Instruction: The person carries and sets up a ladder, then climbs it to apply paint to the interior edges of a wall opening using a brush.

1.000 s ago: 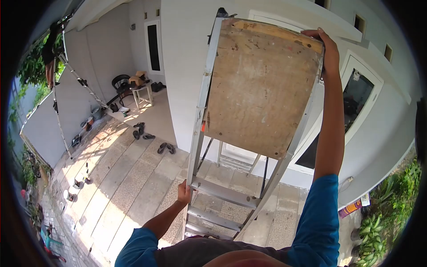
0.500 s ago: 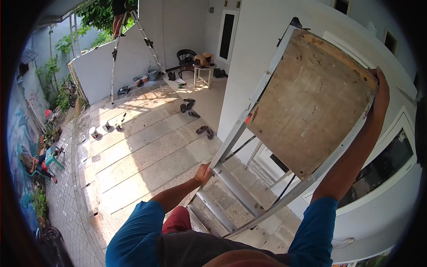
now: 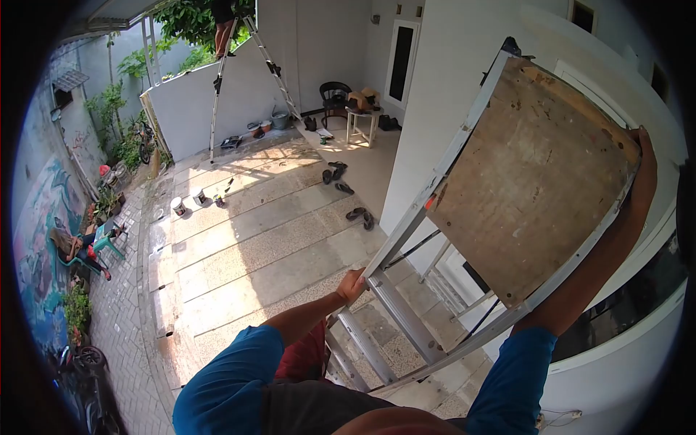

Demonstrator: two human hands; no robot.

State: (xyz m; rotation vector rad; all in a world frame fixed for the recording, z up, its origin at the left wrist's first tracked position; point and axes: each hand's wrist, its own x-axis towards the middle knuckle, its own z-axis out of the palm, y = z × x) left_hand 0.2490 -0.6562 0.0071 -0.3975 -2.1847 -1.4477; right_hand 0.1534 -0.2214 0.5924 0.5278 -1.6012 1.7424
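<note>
An aluminium ladder [image 3: 407,316] stands tilted in front of me, with a worn wooden board [image 3: 540,174] lying across its upper part. My left hand [image 3: 351,286] is wrapped round the ladder's left rail, close to a rung. High on the right, my right hand [image 3: 641,156] grips the board's upper right edge; its fingertips are partly hidden behind the edge. A black object [image 3: 512,48] sits at the top left corner of the ladder.
Another ladder [image 3: 217,85] stands at the back wall, with a person's legs [image 3: 223,38] on it. Paint cans [image 3: 178,206] and sandals [image 3: 360,217] lie on the paving. A seated person [image 3: 72,246] is at far left. A white wall [image 3: 442,94] rises behind the board.
The view has turned, so the yard, ladder, board and both hands appear shifted right and slightly down. Both hands keep their hold.
</note>
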